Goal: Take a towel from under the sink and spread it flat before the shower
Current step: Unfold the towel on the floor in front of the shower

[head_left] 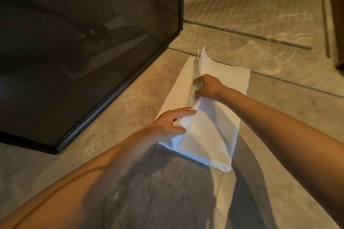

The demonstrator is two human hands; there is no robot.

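Pinching raised fold of white towel [210, 135]: your left hand [170, 123] nearer, right hand [207, 85] farther; long axis runs beside shower glass [93, 42]; probably unfold sideways.

The white towel [210, 132] lies on the tiled floor [130, 102] just beside the dark glass shower [83, 42], running alongside its lower frame, folded lengthwise, with its upper layer lifted into a creased ridge, a far corner standing up, and a flat layer showing on the shower side.
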